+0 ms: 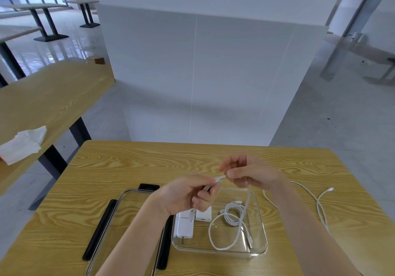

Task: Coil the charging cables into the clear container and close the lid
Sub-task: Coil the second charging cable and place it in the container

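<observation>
- Head view, looking down on a wood-grain table (128,168) with both hands raised above a clear container (261,251).
- Left hand (188,194) pinched shut on one part of a white cable (245,209); right hand (248,174) pinched on the connector end just beside it, other fingers loosely curled.
- From the hands, cable hanging down into the container and lying in 1 wide loop on its floor.
- Already inside: a small coiled cable (233,212) near the middle, and 2 white charger blocks (186,224) against the left wall.
- Outside, on the table to the right: another loose cable (319,207), uncoiled, well apart from the container.
- Lid (102,228) lying flat to the left, touching or just beside the container; black clips along its edges.
- Handling, as a judgement: light, limp and springy, likely to unwind when let go; best gripped near the plug, fed in small loops, pressed down before release.
- Container walls probably smooth and rigid; lid clips probably needing firm pressure.
- Hard to make out: connector types, the strand inside the left fist, and the lid's near edge, covered by the left forearm and cut off by the frame.
</observation>
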`<state>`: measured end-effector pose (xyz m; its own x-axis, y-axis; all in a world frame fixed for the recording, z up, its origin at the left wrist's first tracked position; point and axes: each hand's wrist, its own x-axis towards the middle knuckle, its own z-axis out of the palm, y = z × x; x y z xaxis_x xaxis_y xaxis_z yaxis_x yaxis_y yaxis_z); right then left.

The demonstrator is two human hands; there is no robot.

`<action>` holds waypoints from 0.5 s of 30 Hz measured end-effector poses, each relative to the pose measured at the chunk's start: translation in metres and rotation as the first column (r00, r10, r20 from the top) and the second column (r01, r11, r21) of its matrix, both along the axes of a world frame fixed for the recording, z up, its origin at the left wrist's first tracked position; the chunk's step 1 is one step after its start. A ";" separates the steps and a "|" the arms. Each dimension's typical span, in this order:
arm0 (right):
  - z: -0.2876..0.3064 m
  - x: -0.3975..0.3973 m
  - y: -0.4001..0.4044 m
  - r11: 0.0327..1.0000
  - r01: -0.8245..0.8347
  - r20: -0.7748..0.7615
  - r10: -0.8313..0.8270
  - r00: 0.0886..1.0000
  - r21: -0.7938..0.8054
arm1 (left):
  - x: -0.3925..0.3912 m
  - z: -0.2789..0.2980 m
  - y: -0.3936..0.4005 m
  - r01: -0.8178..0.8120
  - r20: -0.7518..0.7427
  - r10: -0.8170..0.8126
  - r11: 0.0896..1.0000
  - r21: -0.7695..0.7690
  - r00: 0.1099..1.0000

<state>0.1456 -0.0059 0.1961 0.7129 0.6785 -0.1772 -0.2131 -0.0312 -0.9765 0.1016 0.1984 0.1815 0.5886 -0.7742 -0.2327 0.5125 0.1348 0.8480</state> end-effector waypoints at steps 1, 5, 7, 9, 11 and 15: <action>-0.004 0.001 -0.002 0.999 -0.025 -0.024 0.026 0.999 0.038 | 0.000 0.001 0.000 0.013 -0.013 -0.013 0.999 -0.036 1.000; -0.021 0.000 0.003 0.986 0.034 -0.028 -0.030 0.999 0.162 | 0.004 0.004 -0.006 -0.068 -0.110 0.041 0.966 -0.248 0.993; -0.032 -0.004 0.013 0.962 0.177 -0.083 -0.163 0.983 0.210 | 0.007 0.006 -0.010 -0.167 -0.215 0.093 0.920 -0.354 0.972; -0.044 -0.009 0.024 0.915 0.331 -0.141 -0.305 0.942 0.229 | 0.011 0.008 -0.014 -0.325 -0.371 0.165 0.847 -0.421 0.914; -0.054 -0.015 0.036 0.892 0.418 -0.153 -0.394 0.906 0.174 | 0.015 0.008 -0.017 -0.511 -0.486 0.294 0.757 -0.407 0.823; -0.072 -0.038 0.054 0.919 0.386 -0.037 -0.390 0.920 -0.084 | 0.029 0.010 -0.017 -0.703 -0.580 0.435 0.596 -0.389 0.689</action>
<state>0.1076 0.0484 0.1242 0.9061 0.3341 -0.2594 -0.2730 -0.0067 -0.9620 0.1310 0.1812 0.1912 0.9089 -0.3624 -0.2064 0.4078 0.8759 0.2577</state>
